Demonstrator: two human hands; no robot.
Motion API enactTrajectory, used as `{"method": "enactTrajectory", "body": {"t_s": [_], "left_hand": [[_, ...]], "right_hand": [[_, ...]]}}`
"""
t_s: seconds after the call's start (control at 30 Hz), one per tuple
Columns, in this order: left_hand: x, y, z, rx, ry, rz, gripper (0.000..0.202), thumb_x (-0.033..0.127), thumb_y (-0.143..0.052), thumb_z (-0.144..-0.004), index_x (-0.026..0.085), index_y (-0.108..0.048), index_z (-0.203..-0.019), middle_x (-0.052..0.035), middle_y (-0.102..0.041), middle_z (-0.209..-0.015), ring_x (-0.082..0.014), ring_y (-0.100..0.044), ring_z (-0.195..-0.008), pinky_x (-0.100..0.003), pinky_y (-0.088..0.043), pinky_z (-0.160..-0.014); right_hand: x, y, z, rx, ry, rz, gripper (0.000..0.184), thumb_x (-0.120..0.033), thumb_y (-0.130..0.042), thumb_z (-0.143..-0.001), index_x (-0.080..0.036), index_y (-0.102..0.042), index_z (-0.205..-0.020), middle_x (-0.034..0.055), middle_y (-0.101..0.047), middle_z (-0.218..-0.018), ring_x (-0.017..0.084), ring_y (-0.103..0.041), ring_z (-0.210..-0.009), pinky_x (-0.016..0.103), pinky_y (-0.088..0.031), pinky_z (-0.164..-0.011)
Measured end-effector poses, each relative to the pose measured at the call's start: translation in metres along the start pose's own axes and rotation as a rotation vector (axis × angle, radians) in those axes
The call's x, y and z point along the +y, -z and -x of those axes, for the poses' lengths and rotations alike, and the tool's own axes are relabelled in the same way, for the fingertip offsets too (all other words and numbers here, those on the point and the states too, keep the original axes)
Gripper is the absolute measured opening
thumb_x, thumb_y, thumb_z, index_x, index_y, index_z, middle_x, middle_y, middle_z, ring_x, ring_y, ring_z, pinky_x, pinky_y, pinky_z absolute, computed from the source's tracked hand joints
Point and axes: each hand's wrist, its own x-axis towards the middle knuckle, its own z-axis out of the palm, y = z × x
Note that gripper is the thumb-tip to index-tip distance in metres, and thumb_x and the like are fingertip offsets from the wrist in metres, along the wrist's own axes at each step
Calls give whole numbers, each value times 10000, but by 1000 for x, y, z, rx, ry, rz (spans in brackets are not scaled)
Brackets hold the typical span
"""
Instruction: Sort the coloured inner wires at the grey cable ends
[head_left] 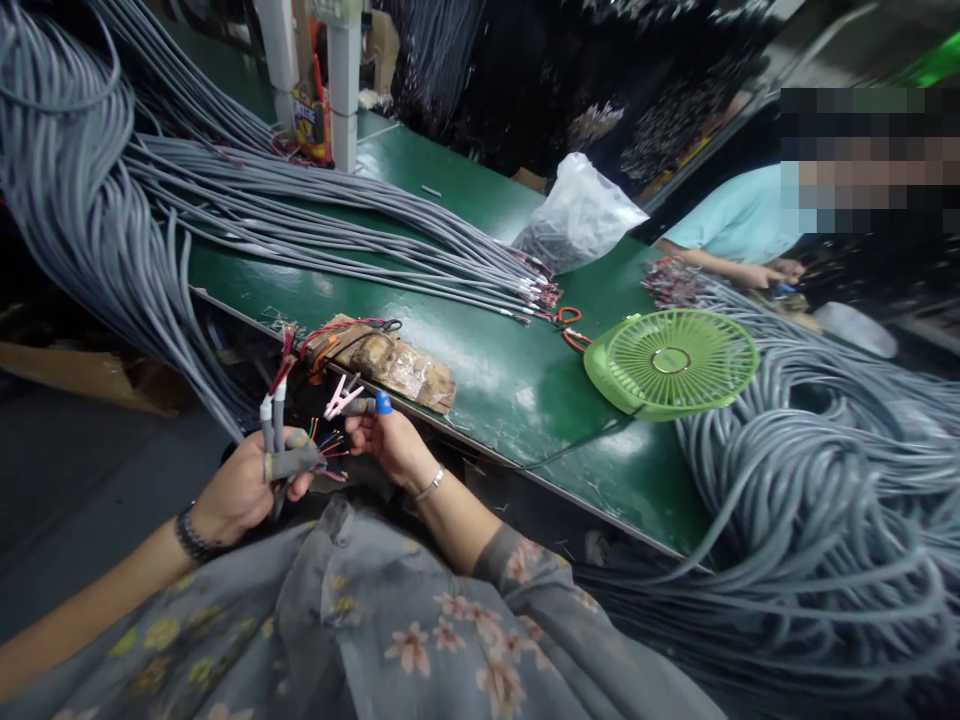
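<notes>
Fingers (294,461) of the left hand (251,480) clasp two grey cables (280,418), coloured wires (330,442) fanning out, before the worktop (540,435); the right hand (390,445) curls beside the wire tips, its hold unclear. Wires could tangle or bend if the grip slackens. Beyond: tape-wrapped block (416,375), cable bundle (360,225), green desk fan (671,360).

1 head-worn view, facing forward and down, table (525,390) near

No words or numbers can be read clearly. The red and yellow packet (310,125) beside the pale post (343,95) carries print too blurred to make out, and the badge (670,360) on the green fan (671,388) bears lettering too small to read.
</notes>
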Motion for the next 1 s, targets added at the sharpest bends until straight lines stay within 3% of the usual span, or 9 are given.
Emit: {"method": "enactTrajectory", "body": {"t_s": [0.17,0.33,0.5,0.63,0.8,1.0], "left_hand": [[9,-2,-11,-135,76,-28,364,454,-933,-432,229,-647,-457,6,-493,-331,-97,-370,-318,-238,-279,-372],[7,3,-20,-153,90,4,420,515,-947,-433,215,-660,-500,13,-478,-345,-84,-367,-332,-225,-248,-388],[1,7,-25,-177,87,16,445,557,-943,-461,212,-670,-526,15,-487,-353,-89,-378,-340,-235,-273,-402],[-4,8,-28,-178,104,47,513,603,-967,-422,199,-671,-535,26,-494,-338,-82,-390,-335,-231,-310,-426],[-9,9,-30,-198,106,72,584,641,-979,-382,181,-651,-529,31,-504,-329,-70,-379,-320,-209,-257,-398],[-11,10,-26,-198,90,74,565,622,-982,-421,186,-634,-518,29,-509,-334,-73,-384,-322,-214,-237,-390]], "right_hand": [[-6,-12,-12,-57,118,95,639,-837,-686,-763,-199,-670,-798,22,-666,-769,118,-507,-609,265,-480,-613],[0,-20,-17,131,312,237,676,-900,-613,-757,-227,-628,-687,11,-612,-676,151,-504,-625,303,-472,-664],[0,-27,-22,-21,121,-60,673,-881,-676,-737,-209,-671,-783,7,-599,-680,150,-529,-637,288,-500,-652],[1,-30,-26,-24,88,-222,584,-764,-769,-770,-185,-689,-764,-1,-607,-659,130,-552,-618,260,-515,-647],[3,-30,-29,-4,109,-293,489,-654,-783,-840,-172,-717,-790,-5,-621,-635,131,-589,-615,261,-551,-659],[0,-28,-25,-35,42,-278,555,-720,-684,-886,-176,-689,-779,4,-661,-658,115,-576,-588,227,-533,-585]]}}
